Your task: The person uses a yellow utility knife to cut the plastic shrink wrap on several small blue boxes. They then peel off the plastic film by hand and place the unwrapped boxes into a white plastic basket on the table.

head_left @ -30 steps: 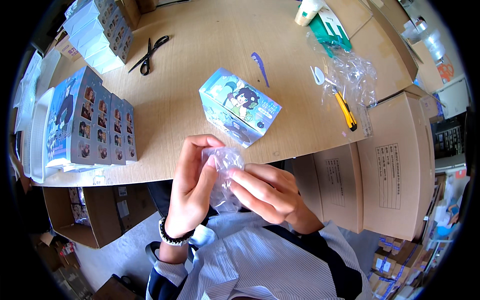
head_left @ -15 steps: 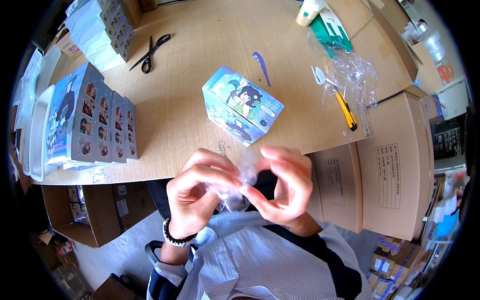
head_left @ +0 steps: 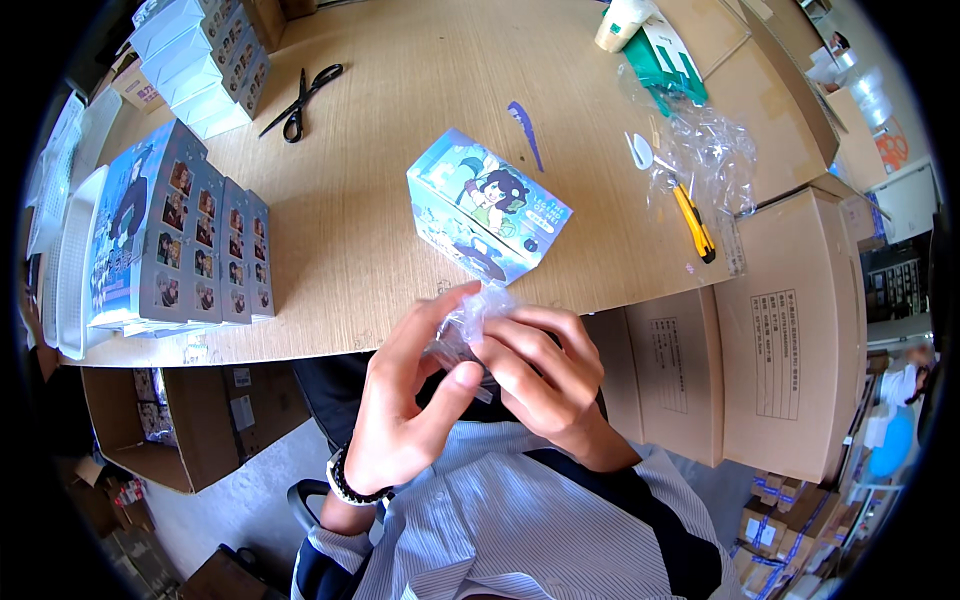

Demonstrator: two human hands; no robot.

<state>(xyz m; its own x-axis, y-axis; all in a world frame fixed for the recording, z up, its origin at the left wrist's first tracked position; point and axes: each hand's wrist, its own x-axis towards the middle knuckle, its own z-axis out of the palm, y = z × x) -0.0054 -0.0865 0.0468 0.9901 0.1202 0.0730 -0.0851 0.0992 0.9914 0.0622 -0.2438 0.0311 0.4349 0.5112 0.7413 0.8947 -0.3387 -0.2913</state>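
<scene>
Both hands meet just below the table's near edge, bunching a piece of clear plastic wrap (head_left: 478,312) between them. My left hand (head_left: 405,400), with a dark bead bracelet at the wrist, pinches the wrap from the left. My right hand (head_left: 540,375) grips it from the right with fingers curled. Just beyond them on the wooden table (head_left: 400,110) lies a pale blue printed box (head_left: 485,205) with cartoon figures, tilted on its side. What the wrap encloses is hidden.
A row of upright printed boxes (head_left: 180,240) stands at the left, more stacked boxes (head_left: 205,60) at the far left. Black scissors (head_left: 300,100), a purple tool (head_left: 525,130), a yellow utility knife (head_left: 693,222), crumpled clear plastic (head_left: 715,155) and a green packet (head_left: 668,60) lie on the table. Cardboard cartons (head_left: 790,330) stand at the right.
The hands spread the wrap apart half a second ago, then closed together again and crumpled it. The pale blue box has stayed put on the table.
</scene>
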